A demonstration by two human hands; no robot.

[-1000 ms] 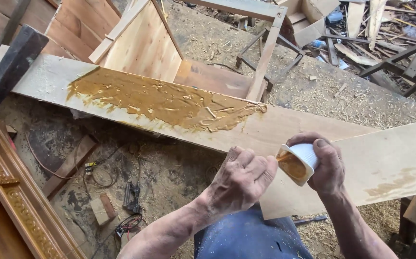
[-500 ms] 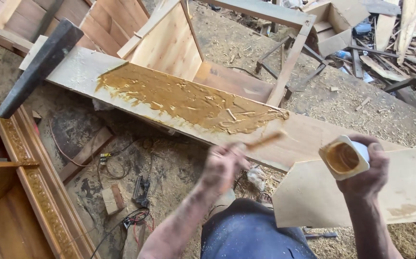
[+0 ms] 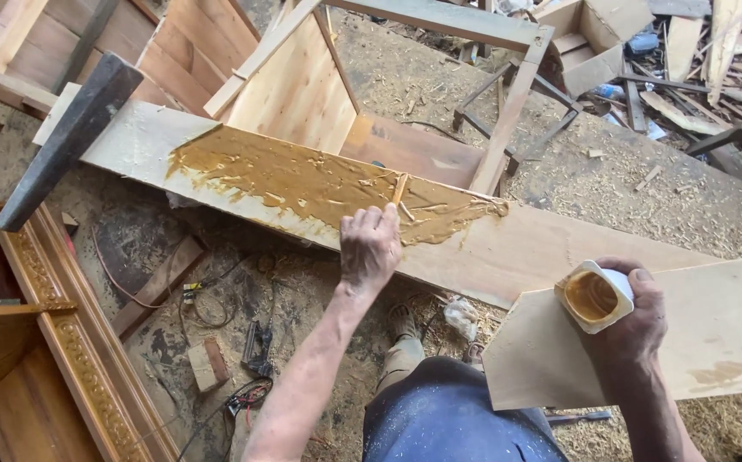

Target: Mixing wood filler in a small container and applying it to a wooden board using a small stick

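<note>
Sawdust floor surrounds plank (image 3: 559, 248); left hand (image 3: 369, 244) spreads glue (image 3: 302, 184) near its edge

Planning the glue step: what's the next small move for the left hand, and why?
Probably drag the stick in the left hand rightward: the glue ends partway along the board, leaving bare wood. The right hand holds the open glue tub ready.

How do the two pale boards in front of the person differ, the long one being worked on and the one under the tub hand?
The long board is smeared with thick brown glue along much of its length; the near board is almost bare, with one faint brown smear. The left hand works a small stick on the long board, while the right hand holds a white tub over the near board. Both are pale, unfinished wood.
</note>
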